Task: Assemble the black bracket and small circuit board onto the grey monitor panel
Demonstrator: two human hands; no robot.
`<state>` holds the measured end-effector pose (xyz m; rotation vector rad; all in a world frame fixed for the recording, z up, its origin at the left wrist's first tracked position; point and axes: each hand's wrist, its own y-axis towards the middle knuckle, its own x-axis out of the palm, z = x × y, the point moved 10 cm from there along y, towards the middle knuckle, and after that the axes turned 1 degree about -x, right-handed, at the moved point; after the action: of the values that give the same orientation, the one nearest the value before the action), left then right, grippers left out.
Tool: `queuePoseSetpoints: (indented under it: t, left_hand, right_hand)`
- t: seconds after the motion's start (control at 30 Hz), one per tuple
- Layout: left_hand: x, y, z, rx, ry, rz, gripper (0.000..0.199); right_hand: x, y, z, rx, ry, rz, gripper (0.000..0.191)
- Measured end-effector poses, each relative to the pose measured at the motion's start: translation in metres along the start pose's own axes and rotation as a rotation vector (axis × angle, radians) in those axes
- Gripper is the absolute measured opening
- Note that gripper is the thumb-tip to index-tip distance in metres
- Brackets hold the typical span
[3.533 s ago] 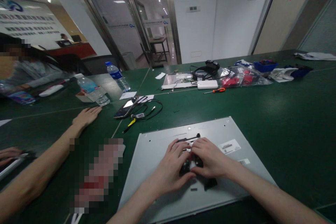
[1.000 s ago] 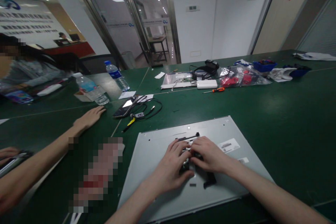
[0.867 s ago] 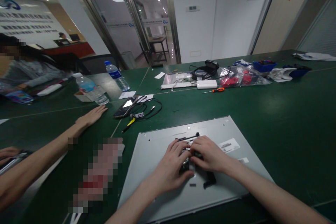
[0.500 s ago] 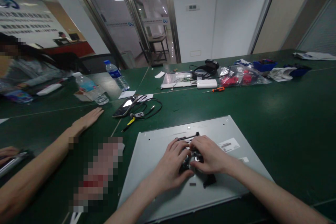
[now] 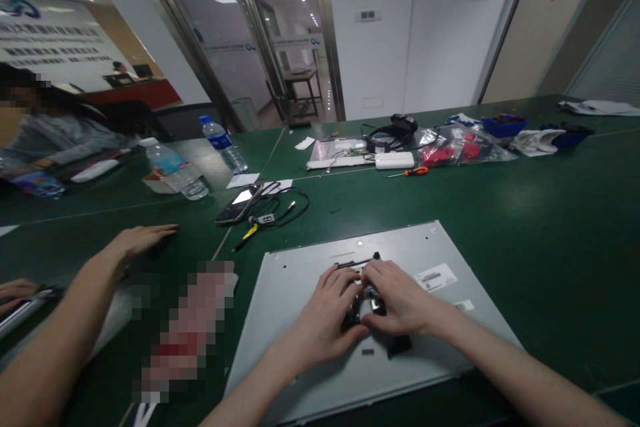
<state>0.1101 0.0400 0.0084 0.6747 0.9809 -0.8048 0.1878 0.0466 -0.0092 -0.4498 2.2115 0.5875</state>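
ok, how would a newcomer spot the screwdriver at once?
On the green table, look past the pale grey panel toward the far edge. The screwdriver lies just in front of the white block, near the clear plastic bag. Unlike either, it has a thin shaft and orange handle.

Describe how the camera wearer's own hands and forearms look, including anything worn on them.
The left hand and right hand are bare, without gloves. The forearms show no sleeve, watch or bracelet, and no ring is visible, though parts of both hands are hidden.
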Motion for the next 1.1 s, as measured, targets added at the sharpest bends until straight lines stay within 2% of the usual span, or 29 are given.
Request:
queuePoseSetpoints:
  t: [0.2, 0.43, 0.67, 0.83, 1.1]
  left_hand:
    - [-0.0013, 0.0003, 0.0004, -0.001, -0.004, -0.004, 0.053]
    - [-0.0009, 0.0005, 0.0016, 0.001, 0.006, -0.007, 0.047]
    - [-0.0027, 0.0002, 0.0038, 0.008, 0.013, -0.013, 0.043]
    - [-0.0027, 0.0002, 0.0035, 0.003, 0.014, -0.021, 0.048]
    - [-0.0020, -0.0005, 0.0030, -0.008, 0.006, -0.008, 0.052]
  right_hand:
    - [0.0029, 0.0003, -0.0004, -0.004, 0.016, -0.008, 0.046]
    - [0.0060, -0.0002, 0.0008, -0.005, 0.001, 0.000, 0.049]
    - [0.0051, -0.0005, -0.0029, -0.051, 0.040, 0.022, 0.060]
    - [0.0059, -0.0014, -0.0040, -0.076, 0.057, 0.034, 0.068]
    - [0.0097, -0.0033, 0.0034, -0.037, 0.034, 0.013, 0.077]
